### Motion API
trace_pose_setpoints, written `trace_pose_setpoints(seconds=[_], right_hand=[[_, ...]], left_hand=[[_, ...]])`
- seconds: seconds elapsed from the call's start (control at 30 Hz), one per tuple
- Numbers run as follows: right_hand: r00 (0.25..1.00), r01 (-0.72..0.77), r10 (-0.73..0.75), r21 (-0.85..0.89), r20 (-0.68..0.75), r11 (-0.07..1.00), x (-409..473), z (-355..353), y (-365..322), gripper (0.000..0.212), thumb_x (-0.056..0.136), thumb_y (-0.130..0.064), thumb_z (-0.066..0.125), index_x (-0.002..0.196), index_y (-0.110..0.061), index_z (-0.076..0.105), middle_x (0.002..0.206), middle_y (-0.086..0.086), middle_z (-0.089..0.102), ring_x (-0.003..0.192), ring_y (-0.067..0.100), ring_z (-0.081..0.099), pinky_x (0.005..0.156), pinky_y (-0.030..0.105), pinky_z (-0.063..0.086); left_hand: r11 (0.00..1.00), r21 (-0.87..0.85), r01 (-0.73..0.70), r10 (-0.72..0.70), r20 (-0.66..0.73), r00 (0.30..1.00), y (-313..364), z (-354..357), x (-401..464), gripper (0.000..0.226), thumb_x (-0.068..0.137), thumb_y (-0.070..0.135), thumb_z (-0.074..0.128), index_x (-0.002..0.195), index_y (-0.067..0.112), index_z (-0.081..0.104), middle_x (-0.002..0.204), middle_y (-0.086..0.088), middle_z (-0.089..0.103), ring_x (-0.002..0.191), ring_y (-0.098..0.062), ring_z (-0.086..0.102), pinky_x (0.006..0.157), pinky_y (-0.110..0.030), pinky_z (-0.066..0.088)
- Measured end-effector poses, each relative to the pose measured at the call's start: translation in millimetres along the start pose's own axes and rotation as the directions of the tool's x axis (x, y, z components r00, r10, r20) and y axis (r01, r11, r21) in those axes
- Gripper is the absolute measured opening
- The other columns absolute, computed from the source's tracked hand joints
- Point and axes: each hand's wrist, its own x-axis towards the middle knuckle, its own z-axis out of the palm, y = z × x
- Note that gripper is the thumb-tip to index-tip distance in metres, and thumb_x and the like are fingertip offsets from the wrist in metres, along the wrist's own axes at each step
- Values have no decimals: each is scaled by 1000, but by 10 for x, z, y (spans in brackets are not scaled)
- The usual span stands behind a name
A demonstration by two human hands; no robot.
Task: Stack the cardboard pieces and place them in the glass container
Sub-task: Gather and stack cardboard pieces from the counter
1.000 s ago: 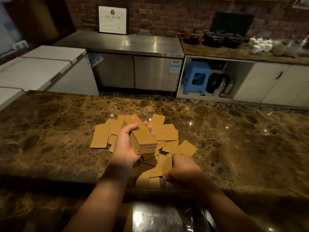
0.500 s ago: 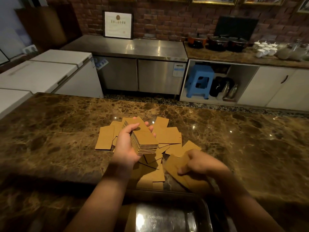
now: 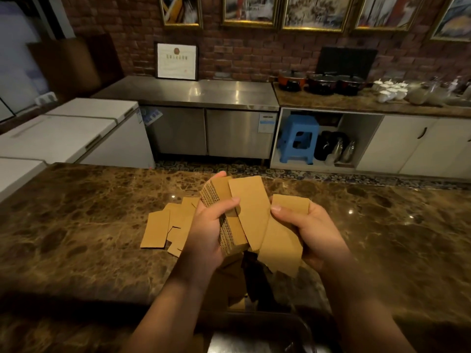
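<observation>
My left hand (image 3: 207,230) grips a thick stack of brown cardboard pieces (image 3: 229,225), raised above the marble counter (image 3: 76,225). My right hand (image 3: 309,233) holds a few loose cardboard pieces (image 3: 283,240) right beside the stack, one piece (image 3: 251,202) leaning onto its top. More loose pieces (image 3: 163,225) lie flat on the counter left of and under my hands. The glass container (image 3: 254,337) sits at the near edge, below my forearms, mostly dark and partly hidden.
Behind the counter there are white chest freezers (image 3: 66,133), a steel cabinet (image 3: 211,110), a blue stool (image 3: 298,138) and a far shelf with pots (image 3: 321,84) and white cups (image 3: 390,90).
My right hand picked loose pieces off the counter and lifted them to the stack. My left hand raised the stack higher. The camera tilted up.
</observation>
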Motion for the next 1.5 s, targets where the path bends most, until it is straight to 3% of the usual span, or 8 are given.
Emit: trace_pose_setpoints(seconds=[0.13, 0.3, 0.5, 0.63, 0.87, 1.07, 1.27, 1.5], right_hand=[[942, 215, -291, -362, -169, 907, -69, 121, -5, 17, 84, -19, 79, 86, -32, 68, 82, -23, 76, 76, 0, 73, 70, 30, 57], [837, 463, -517, -740, 182, 488, -268, 312, 59, 20, 84, -56, 57, 102, -53, 64, 82, -27, 70, 83, 4, 69, 70, 29, 58], [976, 108, -74, -158, 205, 982, -169, 116, -119, 15, 87, -36, 63, 99, -34, 72, 105, 8, 77, 97, 29, 74, 88, 53, 58], [1000, -9, 6, 84, 28, 996, -84, 78, -124, 21, 98, -12, 53, 102, -20, 72, 83, 10, 78, 74, 28, 76, 58, 40, 62], [992, 56, -26, 251, -123, 966, -25, 119, -138, 19, 100, -7, 54, 119, -8, 58, 112, 27, 71, 97, 47, 72, 83, 58, 60], [942, 225, -190, 102, -275, 969, -19, 117, -118, 12, 98, -14, 61, 104, -24, 62, 94, 1, 74, 77, 14, 76, 64, 31, 62], [688, 719, -697, -58, 202, 693, -294, 106, 32, 22, 90, -10, 66, 90, -32, 64, 107, -5, 78, 105, 17, 73, 85, 28, 59], [605, 791, -592, -311, 533, 527, -221, 101, 353, 22, 89, -6, 70, 90, -26, 61, 128, -10, 71, 141, 25, 48, 120, 62, 24]], left_hand=[[989, 110, -98, 101, -24, 995, 33, -2, -5, 50, 73, 23, 78, 116, 45, 67, 100, 2, 78, 90, -23, 76, 66, -35, 61], [942, 289, -171, 157, 72, 985, -14, 103, -28, 65, 68, 52, 80, 127, 50, 53, 96, 11, 76, 85, -10, 74, 68, -25, 58], [986, -165, 26, -2, 145, 990, 52, 9, -47, 42, 80, 32, 71, 122, 35, 68, 112, -17, 74, 81, -29, 71, 64, -44, 60], [952, -278, 125, -46, 273, 961, 13, -7, -63, 34, 82, 44, 69, 114, 31, 72, 112, -17, 72, 82, -28, 70, 68, -46, 60], [982, -133, 136, -111, 184, 977, -23, 34, 12, 53, 81, 53, 64, 128, 31, 61, 116, -16, 73, 85, -30, 73, 75, -52, 60], [977, -94, 190, -178, 127, 976, -62, 5, 26, 51, 78, 57, 63, 123, 34, 65, 115, -14, 75, 94, -31, 75, 66, -46, 61], [968, -131, 215, -214, 22, 977, -59, -14, 78, 58, 78, 51, 69, 130, 26, 63, 118, -19, 73, 101, -38, 72, 77, -54, 61], [921, -287, 262, -249, 82, 965, -3, -10, 92, 62, 79, 54, 63, 135, 28, 58, 125, -22, 68, 115, -42, 65, 90, -58, 55]])
